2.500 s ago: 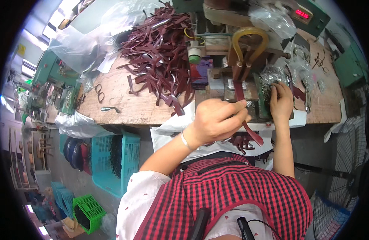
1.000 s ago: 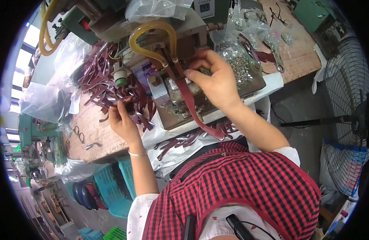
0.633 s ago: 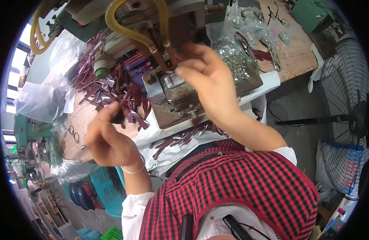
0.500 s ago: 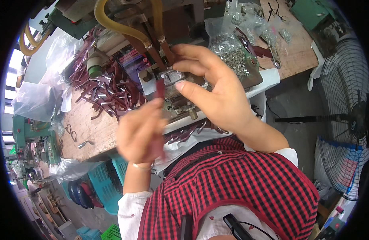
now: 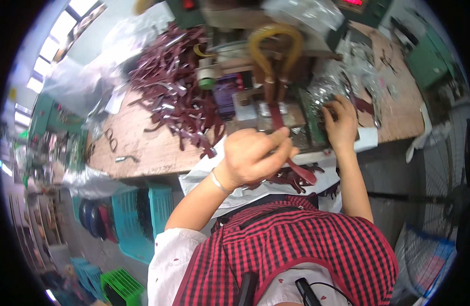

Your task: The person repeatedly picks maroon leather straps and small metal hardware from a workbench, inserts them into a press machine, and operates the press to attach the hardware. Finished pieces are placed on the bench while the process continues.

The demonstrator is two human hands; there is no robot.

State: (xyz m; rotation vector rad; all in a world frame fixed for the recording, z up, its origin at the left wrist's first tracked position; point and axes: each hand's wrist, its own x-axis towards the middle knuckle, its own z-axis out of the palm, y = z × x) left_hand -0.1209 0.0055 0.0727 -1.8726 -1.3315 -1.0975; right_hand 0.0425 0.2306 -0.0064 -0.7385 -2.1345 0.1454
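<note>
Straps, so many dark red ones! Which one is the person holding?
The strap pinched in the left hand. It runs alone from the machine down toward the person, apart from the pile on the bench.

Small workshop, probably leather-goods: wooden workbench (image 5: 158, 148), bench machine (image 5: 265, 76) (yellow hoses), heap of dark red straps (image 5: 179, 97), plastic crates (image 5: 138, 219) below.

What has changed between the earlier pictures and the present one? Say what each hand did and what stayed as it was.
The left hand came from the strap pile to the dark red strap at the machine and now pinches it. The right hand left the machine's middle and moved right, onto the bag of metal parts. The pile and yellow hose stayed.
</note>
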